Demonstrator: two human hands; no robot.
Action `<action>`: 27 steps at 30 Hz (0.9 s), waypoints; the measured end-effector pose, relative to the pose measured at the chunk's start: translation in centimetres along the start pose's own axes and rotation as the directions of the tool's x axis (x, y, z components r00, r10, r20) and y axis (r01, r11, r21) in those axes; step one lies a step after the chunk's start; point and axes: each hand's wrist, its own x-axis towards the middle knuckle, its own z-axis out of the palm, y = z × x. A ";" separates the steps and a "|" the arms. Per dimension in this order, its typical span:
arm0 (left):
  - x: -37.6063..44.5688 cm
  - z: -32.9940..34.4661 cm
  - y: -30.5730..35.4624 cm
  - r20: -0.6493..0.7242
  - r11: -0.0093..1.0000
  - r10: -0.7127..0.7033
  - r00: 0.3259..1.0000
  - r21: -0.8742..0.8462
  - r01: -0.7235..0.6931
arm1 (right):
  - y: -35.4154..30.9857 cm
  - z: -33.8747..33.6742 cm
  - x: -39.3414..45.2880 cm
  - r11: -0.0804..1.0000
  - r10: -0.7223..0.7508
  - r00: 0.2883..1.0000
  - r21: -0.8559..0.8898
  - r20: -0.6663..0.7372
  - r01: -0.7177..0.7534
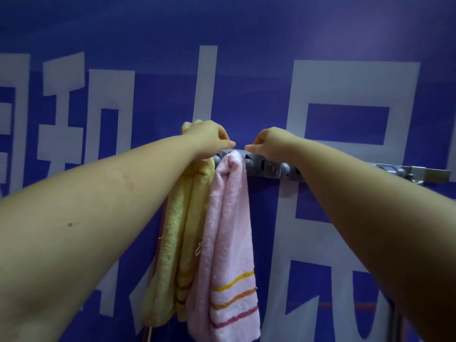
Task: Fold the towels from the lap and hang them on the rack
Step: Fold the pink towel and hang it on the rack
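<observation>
Blue banner [246, 25] behind; grey rack [271, 169] across it. Yellow towel [172, 230] and pink towel [229, 230] hung side by side, soft, light, limp: take at the top fold. Left hand [209, 139], right hand [269, 141] curled above pink towel; grip unclear

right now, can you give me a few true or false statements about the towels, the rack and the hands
1. A pink towel hangs on the rack. True.
2. The yellow towel hangs to the right of the pink one. False: it hangs to its left.
3. Both hands are up near the top of the pink towel. True: left hand, right hand.
4. The pink towel is plain. False: it has stripes near its lower end.
5. The wall is red. False: it is blue with pale lettering.
</observation>
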 end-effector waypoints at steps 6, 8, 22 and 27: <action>-4.0 -3.9 2.7 0.032 0.990 0.123 0.992 0.069 -0.125 | -0.4 -2.6 -5.5 0.998 -0.062 0.998 -0.024 -0.011 0.062; -5.8 -4.3 3.5 0.081 0.973 0.181 0.980 0.130 -0.190 | -0.6 -3.1 -8.3 0.995 -0.073 0.997 -0.061 0.006 0.073; -19.4 -0.9 7.5 0.348 0.949 0.209 0.914 0.151 -0.275 | 0.5 0.4 -21.7 0.976 0.037 0.966 -0.218 0.257 0.021; -23.6 3.0 7.1 0.428 0.973 0.158 0.890 0.085 -0.213 | 1.5 4.9 -25.2 0.978 0.078 0.943 -0.209 0.325 -0.009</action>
